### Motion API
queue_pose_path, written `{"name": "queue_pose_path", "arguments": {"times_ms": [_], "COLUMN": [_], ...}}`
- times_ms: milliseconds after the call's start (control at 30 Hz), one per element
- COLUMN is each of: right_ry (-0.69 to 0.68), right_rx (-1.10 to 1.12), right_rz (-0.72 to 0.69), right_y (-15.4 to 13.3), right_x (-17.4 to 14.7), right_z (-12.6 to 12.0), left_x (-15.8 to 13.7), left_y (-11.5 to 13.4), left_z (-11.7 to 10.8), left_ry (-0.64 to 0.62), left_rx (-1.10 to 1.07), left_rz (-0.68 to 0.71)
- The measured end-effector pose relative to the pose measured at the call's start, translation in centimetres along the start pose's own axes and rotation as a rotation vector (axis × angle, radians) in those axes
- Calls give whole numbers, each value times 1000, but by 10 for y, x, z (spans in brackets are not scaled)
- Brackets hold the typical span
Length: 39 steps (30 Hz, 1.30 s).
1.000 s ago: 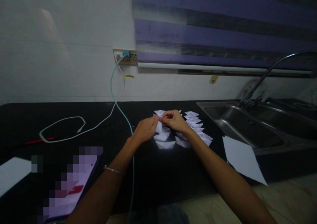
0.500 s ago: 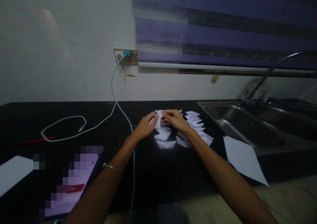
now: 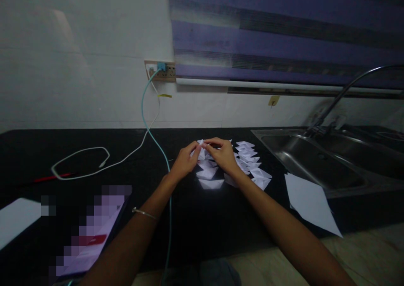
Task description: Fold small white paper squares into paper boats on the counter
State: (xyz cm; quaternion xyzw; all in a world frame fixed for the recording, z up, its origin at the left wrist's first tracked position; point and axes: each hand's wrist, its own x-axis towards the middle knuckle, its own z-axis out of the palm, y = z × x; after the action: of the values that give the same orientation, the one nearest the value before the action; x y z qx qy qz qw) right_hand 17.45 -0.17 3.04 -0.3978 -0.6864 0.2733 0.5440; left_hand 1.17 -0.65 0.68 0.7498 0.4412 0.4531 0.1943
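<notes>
A small piece of folded white paper [image 3: 202, 152] is pinched between both hands above the dark countertop. My left hand [image 3: 187, 157] grips its left side with thumb and fingers closed. From the right, my right hand [image 3: 223, 153] pinches its upper part, fingertips close to the left thumb. Folded paper boats [image 3: 211, 184] stand in a column just below and behind the hands. More paper boats [image 3: 248, 153] form rows to the right, partly covered by my right hand and forearm.
White paper sheets [image 3: 312, 204] lie near the steel sink [image 3: 315, 155] on the right. At left are a pixelated tablet-like device [image 3: 94, 244], another white sheet [image 3: 19, 218], a red pen-like stick [image 3: 47, 178] and a white cable [image 3: 126, 157]. A teal cable [image 3: 171, 218] crosses the counter beside my left forearm.
My right fingers have shifted slightly left, closer to the left thumb, and the folded paper's top now stands up as a narrow point. Both hands still hold it.
</notes>
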Motion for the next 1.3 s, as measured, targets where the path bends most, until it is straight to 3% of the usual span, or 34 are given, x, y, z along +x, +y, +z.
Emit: {"name": "queue_pose_path", "arguments": {"times_ms": [100,233,433,500,700,933,1033,1200,1300], "right_ry": [-30,-44,-154,-130,86,177,109,-236,-194], "right_rx": [26,97,146,171,261,428,466,330,313], "right_rz": [-7,110,108,124,229,325,342,313,275], "right_y": [0,9,16,16,12,7,5,0,0], "right_x": [-1,1,4,4,6,10,10,4,2], "right_z": [2,4,2,1,-1,-5,-7,-8,-4], "left_x": [0,-2,-1,-1,1,7,8,6,6], "left_y": [-5,-6,-2,-1,1,7,7,8,7], "left_z": [0,-1,-9,-10,-11,-23,-24,-22,-19], "left_ry": [27,-3,-60,-83,-58,94,183,308,275], "left_rx": [98,213,264,236,-25,-437,-542,-741,-766], "left_rz": [4,-12,31,56,-40,-198,-234,-264,-270]}}
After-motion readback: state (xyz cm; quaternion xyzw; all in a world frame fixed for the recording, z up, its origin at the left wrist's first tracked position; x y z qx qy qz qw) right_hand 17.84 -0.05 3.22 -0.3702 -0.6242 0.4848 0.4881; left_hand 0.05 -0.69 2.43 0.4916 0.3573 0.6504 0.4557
